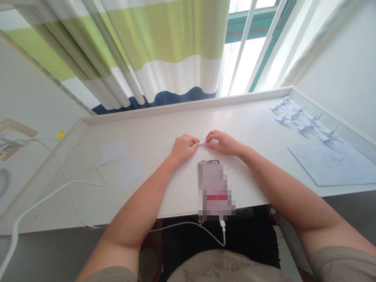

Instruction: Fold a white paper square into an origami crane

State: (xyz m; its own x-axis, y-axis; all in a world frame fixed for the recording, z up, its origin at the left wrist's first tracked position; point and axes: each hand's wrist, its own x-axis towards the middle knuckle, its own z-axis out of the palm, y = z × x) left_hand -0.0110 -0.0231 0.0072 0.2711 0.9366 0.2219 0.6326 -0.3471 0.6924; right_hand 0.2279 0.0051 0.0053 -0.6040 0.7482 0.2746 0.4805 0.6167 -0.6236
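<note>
Between my two hands, just above or on the white desk, is a small piece of folded white paper [201, 142]. My left hand [185, 147] pinches its left side between thumb and fingers. On the opposite side, my right hand [221, 141] pinches the paper in the same way. Fingertips cover much of it, so its exact folded shape is hard to make out. A phone [214, 188] with a blurred screen lies just in front of my hands, near the desk's front edge, with a white cable plugged into its lower end.
Several folded paper cranes [307, 126] stand at the right rear of the desk [164, 125]. Below them lies a lined written sheet [337, 166]. White paper sheets [115, 151] rest at the left, near a looping white cable [73, 182]. A curtain [164, 39] hangs behind.
</note>
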